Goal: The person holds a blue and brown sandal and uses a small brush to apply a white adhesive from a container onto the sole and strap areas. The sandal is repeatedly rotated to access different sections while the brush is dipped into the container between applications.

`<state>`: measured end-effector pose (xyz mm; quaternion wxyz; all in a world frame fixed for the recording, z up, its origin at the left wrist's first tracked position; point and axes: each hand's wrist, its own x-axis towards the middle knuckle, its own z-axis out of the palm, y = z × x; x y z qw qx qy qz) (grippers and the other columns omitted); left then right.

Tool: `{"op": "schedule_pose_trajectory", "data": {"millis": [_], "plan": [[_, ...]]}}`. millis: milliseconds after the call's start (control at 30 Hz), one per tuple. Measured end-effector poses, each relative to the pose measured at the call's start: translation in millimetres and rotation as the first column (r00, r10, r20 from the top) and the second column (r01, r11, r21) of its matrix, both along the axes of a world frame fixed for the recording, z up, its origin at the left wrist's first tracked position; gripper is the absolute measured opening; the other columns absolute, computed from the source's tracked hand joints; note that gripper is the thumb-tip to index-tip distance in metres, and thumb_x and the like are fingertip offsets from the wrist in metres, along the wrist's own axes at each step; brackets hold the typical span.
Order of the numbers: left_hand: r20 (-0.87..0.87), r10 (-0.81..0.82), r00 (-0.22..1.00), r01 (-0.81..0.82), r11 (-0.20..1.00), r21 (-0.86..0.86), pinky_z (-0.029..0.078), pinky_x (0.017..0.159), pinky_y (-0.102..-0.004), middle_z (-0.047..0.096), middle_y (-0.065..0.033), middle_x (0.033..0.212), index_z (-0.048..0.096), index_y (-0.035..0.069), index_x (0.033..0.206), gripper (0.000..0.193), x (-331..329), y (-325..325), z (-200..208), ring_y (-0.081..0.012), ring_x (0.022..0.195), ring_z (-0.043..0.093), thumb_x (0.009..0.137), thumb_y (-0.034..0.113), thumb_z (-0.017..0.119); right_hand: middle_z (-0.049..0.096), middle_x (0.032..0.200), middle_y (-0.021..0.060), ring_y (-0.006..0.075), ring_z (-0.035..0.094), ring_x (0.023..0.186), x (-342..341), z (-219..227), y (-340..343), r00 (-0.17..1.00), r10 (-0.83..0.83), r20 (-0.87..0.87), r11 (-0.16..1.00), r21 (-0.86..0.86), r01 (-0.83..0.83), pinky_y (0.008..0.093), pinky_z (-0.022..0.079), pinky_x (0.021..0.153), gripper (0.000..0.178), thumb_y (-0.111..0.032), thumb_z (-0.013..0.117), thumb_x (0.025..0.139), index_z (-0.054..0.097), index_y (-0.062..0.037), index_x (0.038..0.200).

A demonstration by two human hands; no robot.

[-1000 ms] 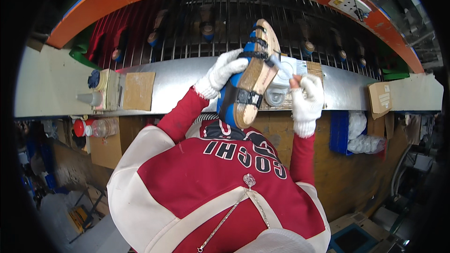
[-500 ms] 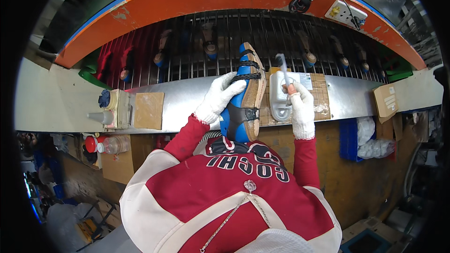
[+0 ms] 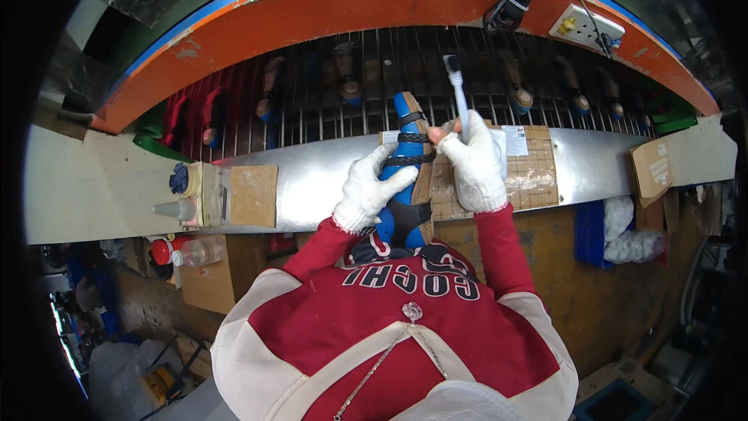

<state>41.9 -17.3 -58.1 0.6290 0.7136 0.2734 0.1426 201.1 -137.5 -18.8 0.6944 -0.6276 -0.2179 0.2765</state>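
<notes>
A sandal [image 3: 407, 221] with black woven straps and a cork-coloured sole sits on a blue shoe last [image 3: 405, 107], toe end pointing away from me. My left hand [image 3: 371, 187], in a white knitted glove, is wrapped round its left side. In a matching glove with bare fingertips showing, my right hand [image 3: 474, 164] grips a small brush [image 3: 456, 87]. The brush has a pale handle and a dark bristle head pointing up and away. The right fingertips are close beside the sandal's upper straps; whether they touch is unclear. A white plastic container [image 3: 499, 140] is mostly hidden behind that hand.
Brown cardboard [image 3: 531, 168] lies on the metal ledge [image 3: 312, 168]. Beyond it, several sandals on lasts rest on a rod conveyor [image 3: 308, 117] under an orange beam [image 3: 327, 4]. A blue bin [image 3: 590, 234] stands below right; a clear jar [image 3: 204, 251] is at left.
My right hand has moved left from over the white container to beside the sandal, and the brush tilts the other way. The sandal and my left hand are slightly lower.
</notes>
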Motion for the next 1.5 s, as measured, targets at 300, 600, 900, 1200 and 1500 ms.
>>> {"op": "schedule_pose_trajectory", "data": {"millis": [300, 600, 900, 1200, 1500], "plan": [[0.074, 0.28, 0.957, -0.143, 0.68, -0.719, 0.049, 0.102, -0.0345, 0.063, -0.0113, 0.127, 0.052, 0.003, 0.139, 0.059, 45, 26, -68, -0.0202, 0.113, 0.062, 0.096, 0.042, 0.064, 0.052, 0.076, -0.0028, 0.0061, 0.045, 0.058, 73, -49, -62, 0.942, -0.282, -0.182, 0.957, 0.024, 0.29, 0.0229, 0.037, 0.052, 0.024, -0.019, 0.073, 0.09, 0.052, -0.0104, 0.095], [-0.071, 0.241, 0.968, -0.05, -0.095, -0.994, 0.055, 0.092, -0.0522, 0.063, -0.0213, 0.118, 0.056, 0.01, 0.129, 0.063, 171, 91, -173, -0.0354, 0.091, 0.064, 0.087, 0.055, 0.07, 0.062, 0.081, 0.0022, 0.0103, 0.05, 0.056, 146, -121, -116, 0.794, -0.477, -0.376, 0.866, -0.05, 0.497, 0.0252, 0.043, 0.051, 0.015, -0.02, 0.069, 0.092, 0.059, -0.0109, 0.098], [-0.229, 0.48, 0.847, -0.024, -0.395, -0.918, 0.059, 0.089, -0.0438, 0.056, -0.0252, 0.123, 0.056, -0.001, 0.122, 0.081, 241, 75, -184, -0.0391, 0.113, 0.054, 0.076, 0.062, 0.075, 0.055, 0.073, -0.0002, 0.0096, 0.055, 0.056, 254, -199, -74, 0.785, -0.501, -0.363, 0.864, -0.167, 0.474, 0.0244, 0.047, 0.046, 0.031, -0.025, 0.072, 0.09, 0.058, -0.0053, 0.109], [-0.348, 0.537, 0.768, -0.208, -0.306, -0.929, 0.057, 0.092, -0.0437, 0.055, -0.0207, 0.121, 0.053, 0.002, 0.123, 0.072, 243, 75, -173, -0.0367, 0.113, 0.055, 0.083, 0.058, 0.072, 0.063, 0.085, 0.0067, 0.0158, 0.054, 0.049, 330, -267, -24, 0.747, -0.635, -0.196, 0.719, -0.503, 0.48, 0.0285, 0.047, 0.039, 0.036, -0.019, 0.076, 0.083, 0.056, -0.0072, 0.111], [-0.192, 0.458, 0.868, -0.129, -0.165, -0.978, 0.035, 0.112, -0.0526, 0.043, -0.0151, 0.148, 0.038, 0.005, 0.145, 0.069, 234, 86, -166, -0.0309, 0.135, 0.045, 0.103, 0.059, 0.034, 0.07, 0.096, 0.013, 0.0291, 0.067, 0.07, 349, -295, -57, 0.797, -0.553, -0.243, 0.792, -0.452, 0.411, 0.0369, 0.054, 0.055, 0.034, -0.016, 0.076, 0.081, 0.061, -0.0092, 0.111]]}}
